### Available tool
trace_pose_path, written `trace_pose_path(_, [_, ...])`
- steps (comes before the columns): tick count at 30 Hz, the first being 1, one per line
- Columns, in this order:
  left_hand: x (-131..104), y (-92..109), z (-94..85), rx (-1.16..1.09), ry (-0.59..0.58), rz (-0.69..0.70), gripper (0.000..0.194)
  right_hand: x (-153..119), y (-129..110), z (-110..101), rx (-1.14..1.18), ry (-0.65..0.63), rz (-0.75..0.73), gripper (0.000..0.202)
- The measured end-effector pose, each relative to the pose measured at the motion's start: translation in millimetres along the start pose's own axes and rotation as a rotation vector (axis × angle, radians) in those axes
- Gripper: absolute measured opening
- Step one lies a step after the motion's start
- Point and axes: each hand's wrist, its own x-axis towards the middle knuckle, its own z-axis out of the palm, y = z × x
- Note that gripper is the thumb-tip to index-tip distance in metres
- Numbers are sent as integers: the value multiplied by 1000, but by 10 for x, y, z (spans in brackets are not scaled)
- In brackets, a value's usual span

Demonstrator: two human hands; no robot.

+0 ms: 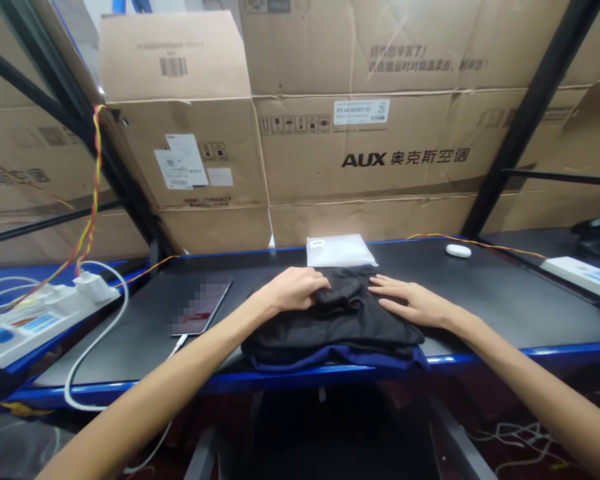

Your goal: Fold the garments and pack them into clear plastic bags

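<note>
A black garment (340, 333) lies bunched and folded at the front edge of the dark tabletop, with dark blue fabric (330, 357) showing beneath it. My left hand (300, 288) is on its left upper part, fingers curled into the cloth. My right hand (413, 301) rests on the right side of the garment, fingers stretched out and slightly apart. Just behind the garment lies a white plastic package (339, 250) with a small label.
A phone (205, 308) with a charging cable lies to the left. Power strips stand at the far left (55, 313) and far right (587, 277). A small white case (458, 251) sits at the back right. Cardboard sheets (300, 167) and black shelf posts (527, 127) bound the table's rear.
</note>
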Motion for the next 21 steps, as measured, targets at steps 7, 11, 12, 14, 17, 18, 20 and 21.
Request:
trace_pose_path(7, [269, 486, -143, -156, 262, -242, 23, 12, -8, -6, 24, 59, -30, 43])
trace_pose_path(11, [419, 711, -30, -82, 206, -272, 36, 12, -10, -14, 39, 200, -1, 41])
trace_pose_path(12, [437, 745, 16, -57, 160, -265, 35, 9, -14, -14, 41, 238, 24, 40])
trace_pose_path(14, [445, 789, 98, -36, 79, -245, 31, 0, -38, -14, 55, 290, 72, 40])
trace_pose_path(17, [397, 806, 143, -88, 71, -228, 31, -9, -119, -18, 103, 287, 95, 41])
trace_pose_path(18, [374, 805, 137, -122, 87, -227, 32, -8, -152, -20, 115, 267, 90, 41])
trace_pose_path(20, [334, 803, 109, -191, 121, -234, 37, -4, -213, -27, 116, 223, 73, 42])
trace_pose_path(21, [323, 804, 96, -216, 137, -246, 41, -2, -235, -30, 110, 206, 65, 43])
